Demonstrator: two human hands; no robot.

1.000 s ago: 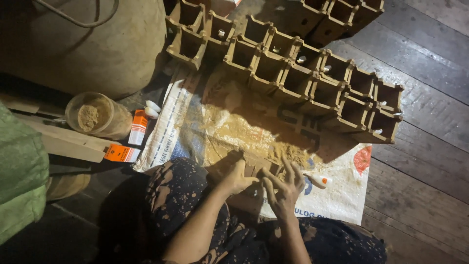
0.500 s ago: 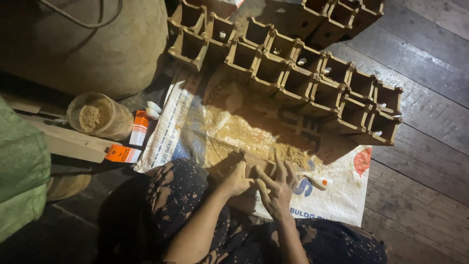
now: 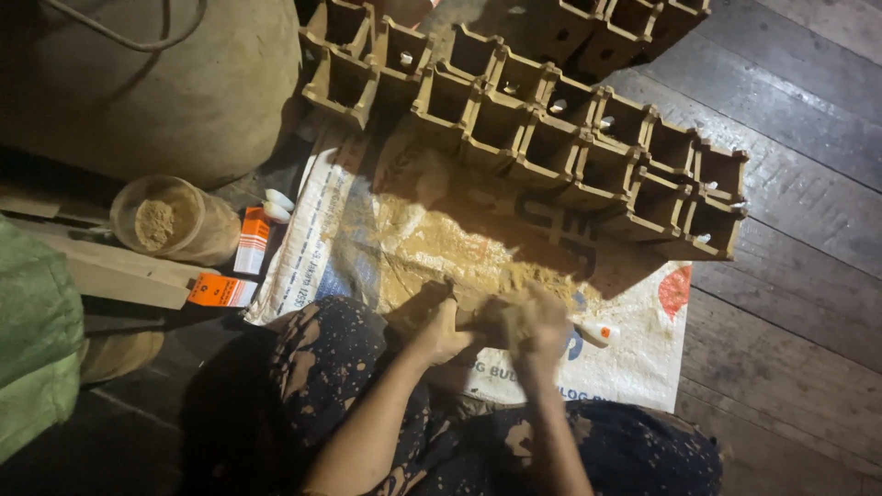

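Observation:
My left hand (image 3: 439, 336) and my right hand (image 3: 538, 327) are closed together on a small brown wooden piece (image 3: 480, 310), held low over a white woven sack (image 3: 634, 358) dusted with sawdust (image 3: 459, 253). The piece is mostly hidden by my fingers. A small white glue bottle (image 3: 595, 332) lies on the sack just right of my right hand. Beyond the sack stand rows of small open-topped wooden boxes (image 3: 551, 138).
A clear jar of sawdust (image 3: 170, 220) stands at the left, with two orange-and-white cartons (image 3: 251, 241) (image 3: 220, 290) and a wooden plank (image 3: 110, 271) beside it. A big round sack (image 3: 175, 83) fills the upper left, green cloth (image 3: 32, 340) the left edge. Dark floorboards (image 3: 799, 303) lie to the right.
My right hand's fingers were spread a second ago; they have now curled in and both hands press together on the wooden piece. The view has also shifted slightly.

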